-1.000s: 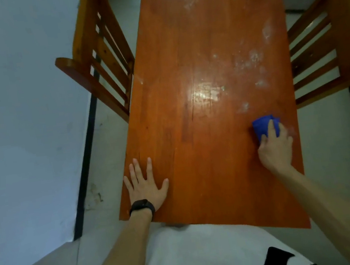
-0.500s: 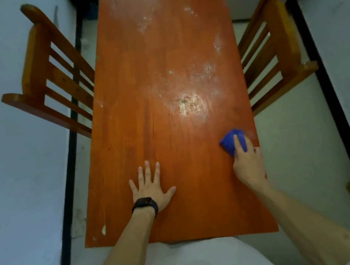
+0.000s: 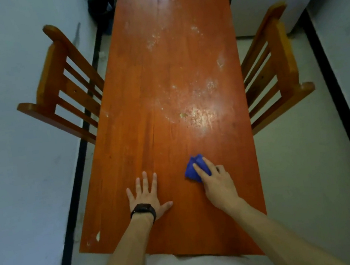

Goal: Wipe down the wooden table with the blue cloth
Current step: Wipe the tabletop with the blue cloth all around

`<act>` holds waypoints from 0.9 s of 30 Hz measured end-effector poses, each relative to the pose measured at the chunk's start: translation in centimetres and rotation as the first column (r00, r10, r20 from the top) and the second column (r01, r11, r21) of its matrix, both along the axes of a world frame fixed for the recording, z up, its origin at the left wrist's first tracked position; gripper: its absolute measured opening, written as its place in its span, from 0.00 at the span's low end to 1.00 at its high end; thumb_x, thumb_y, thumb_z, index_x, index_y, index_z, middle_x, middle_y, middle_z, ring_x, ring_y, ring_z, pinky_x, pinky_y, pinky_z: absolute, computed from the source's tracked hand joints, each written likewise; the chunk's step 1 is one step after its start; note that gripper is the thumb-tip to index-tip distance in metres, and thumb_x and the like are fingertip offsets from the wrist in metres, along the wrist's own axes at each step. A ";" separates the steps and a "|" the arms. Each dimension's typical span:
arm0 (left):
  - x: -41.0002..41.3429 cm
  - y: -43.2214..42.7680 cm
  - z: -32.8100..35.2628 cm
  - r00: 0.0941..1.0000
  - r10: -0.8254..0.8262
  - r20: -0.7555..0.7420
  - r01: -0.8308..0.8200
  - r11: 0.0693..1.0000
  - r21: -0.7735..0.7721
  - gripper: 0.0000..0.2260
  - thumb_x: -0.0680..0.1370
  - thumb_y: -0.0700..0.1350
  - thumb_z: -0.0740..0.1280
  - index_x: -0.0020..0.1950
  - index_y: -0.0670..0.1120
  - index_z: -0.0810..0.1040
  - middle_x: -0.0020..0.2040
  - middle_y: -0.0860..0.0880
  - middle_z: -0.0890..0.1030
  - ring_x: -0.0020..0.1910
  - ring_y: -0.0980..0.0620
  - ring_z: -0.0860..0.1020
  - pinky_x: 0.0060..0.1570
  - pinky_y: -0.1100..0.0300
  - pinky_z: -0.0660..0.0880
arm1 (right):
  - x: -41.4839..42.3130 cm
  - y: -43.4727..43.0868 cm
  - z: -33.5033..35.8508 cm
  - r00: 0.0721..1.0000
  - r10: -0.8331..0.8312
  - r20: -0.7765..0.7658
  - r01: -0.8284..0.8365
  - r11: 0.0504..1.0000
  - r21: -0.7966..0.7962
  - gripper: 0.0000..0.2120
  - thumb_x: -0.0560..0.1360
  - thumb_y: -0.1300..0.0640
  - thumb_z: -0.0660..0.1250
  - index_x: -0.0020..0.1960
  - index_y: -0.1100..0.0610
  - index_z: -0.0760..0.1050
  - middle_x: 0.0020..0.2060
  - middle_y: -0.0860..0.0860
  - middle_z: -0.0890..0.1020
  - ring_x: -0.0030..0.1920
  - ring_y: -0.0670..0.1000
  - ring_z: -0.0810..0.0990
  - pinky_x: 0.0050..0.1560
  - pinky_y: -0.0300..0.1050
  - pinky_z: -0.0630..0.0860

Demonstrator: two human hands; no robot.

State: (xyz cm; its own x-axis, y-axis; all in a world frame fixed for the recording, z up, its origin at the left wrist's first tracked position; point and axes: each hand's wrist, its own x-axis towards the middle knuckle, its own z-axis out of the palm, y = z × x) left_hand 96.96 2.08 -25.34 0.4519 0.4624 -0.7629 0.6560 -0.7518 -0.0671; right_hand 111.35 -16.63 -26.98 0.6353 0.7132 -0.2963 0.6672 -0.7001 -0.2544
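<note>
The fingers [image 3: 199, 169] of the right hand [image 3: 218, 185] lie close together on top of the bunched-up blue cloth [image 3: 193, 167], pushing it flat onto the wooden table [image 3: 162, 78] near the table's 5 o'clock corner. The left hand [image 3: 148, 195], at 9 o'clock from the cloth, rests flat with its fingers spread wide and a black watch [image 3: 143, 211] on the wrist. White dusty marks [image 3: 196, 98] sit at 12 o'clock from the cloth, and a wooden chair [image 3: 62, 92] stands at each long side.

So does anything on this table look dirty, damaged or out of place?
Yes. Whitish powdery residue is scattered over the middle and far right of the wooden table, unwiped. A pale chip marks its near left corner. The blue cloth lies under the right hand.
</note>
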 end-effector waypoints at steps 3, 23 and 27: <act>0.3 -0.4 0.1 1.000 -0.001 -0.020 0.001 1.000 0.010 0.50 0.72 0.73 0.58 0.74 0.54 0.25 0.74 0.45 0.25 0.77 0.41 0.34 0.73 0.35 0.39 | 1.1 -1.7 -0.6 1.000 0.014 -0.005 -0.014 1.000 -0.023 0.36 0.77 0.61 0.61 0.78 0.44 0.48 0.78 0.51 0.50 0.64 0.58 0.65 0.60 0.51 0.70; 1.6 -0.4 1.0 0.991 0.092 0.099 -0.094 0.996 0.013 0.42 0.75 0.70 0.56 0.78 0.58 0.33 0.79 0.47 0.33 0.78 0.44 0.38 0.74 0.35 0.42 | 3.2 -0.6 -1.0 0.997 -0.074 0.004 0.074 0.996 0.046 0.33 0.77 0.54 0.63 0.78 0.45 0.52 0.78 0.52 0.55 0.60 0.56 0.69 0.53 0.50 0.71; 3.7 0.5 1.1 0.985 0.089 0.146 -0.093 0.995 0.025 0.43 0.75 0.71 0.55 0.77 0.58 0.30 0.77 0.49 0.29 0.78 0.46 0.35 0.74 0.36 0.41 | 7.1 -4.4 -0.5 0.922 -0.385 0.039 0.384 0.922 0.045 0.32 0.78 0.56 0.61 0.79 0.49 0.52 0.76 0.56 0.59 0.61 0.58 0.70 0.59 0.52 0.71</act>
State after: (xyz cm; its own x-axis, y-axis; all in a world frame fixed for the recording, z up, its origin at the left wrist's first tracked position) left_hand 100.67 2.59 -24.26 0.5112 0.5294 -0.6770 0.7262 -0.6874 0.0108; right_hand 118.42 -21.07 -27.49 0.8751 0.4207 -0.2393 0.3599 -0.8962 -0.2596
